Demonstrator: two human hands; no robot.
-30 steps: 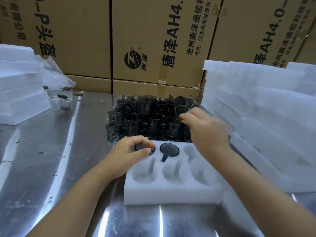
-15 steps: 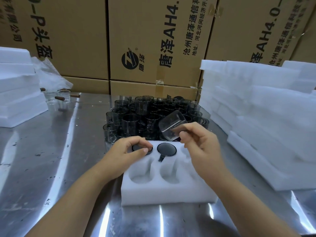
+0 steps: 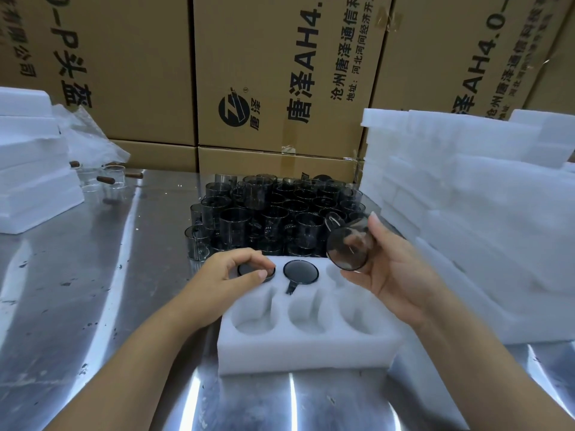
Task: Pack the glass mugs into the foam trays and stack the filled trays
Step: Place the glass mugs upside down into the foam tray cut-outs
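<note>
The mug (image 3: 350, 245) in the right hand (image 3: 393, 269) is smoky grey glass, thin-walled and see-through, tipped so its round base faces the camera. It hangs in the air just above the tray's (image 3: 305, 346) far right pocket, fingers wrapped around its wall. Two mugs already sit upside down in the far row: one (image 3: 301, 271) in the middle pocket with its handle lying in the slot toward the camera, and one (image 3: 255, 273) in the left pocket, where the left hand (image 3: 231, 272) rests with thumb and fingertips pinched lightly on its base. The three near pockets are bare, so by my reading this tray is a third filled, with the third mug about to go in.

Behind the tray a crowd of mugs (image 3: 273, 219) waits on the steel table (image 3: 77, 290). Foam trays (image 3: 466, 194) are piled at the right, and more foam (image 3: 31, 169) stands at the far left; whether that holds mugs cannot be told.
</note>
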